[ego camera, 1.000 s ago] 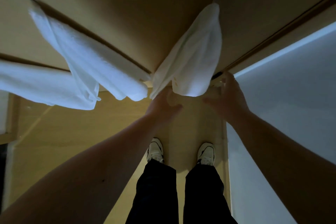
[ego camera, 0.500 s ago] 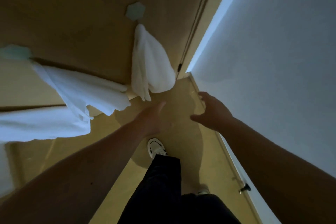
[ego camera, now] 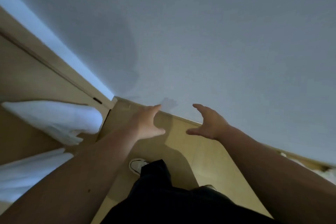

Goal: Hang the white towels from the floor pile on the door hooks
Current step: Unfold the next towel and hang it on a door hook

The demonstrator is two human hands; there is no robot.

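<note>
Both hands are empty and reach forward in the centre of the frame, the left hand (ego camera: 145, 123) with fingers straight and thumb spread, the right hand (ego camera: 209, 123) with fingers loosely curved, neither touching anything. At the left edge, one white towel (ego camera: 60, 120) hangs against the wooden door (ego camera: 27, 71), and a second white towel (ego camera: 27, 171) shows blurred below it in the lower left. A pale grey wall (ego camera: 200, 32) fills the upper frame, and the tan floor (ego camera: 205, 154) lies below the hands, where a white shoe (ego camera: 136, 165) and dark trousers (ego camera: 172, 200) show.
</note>
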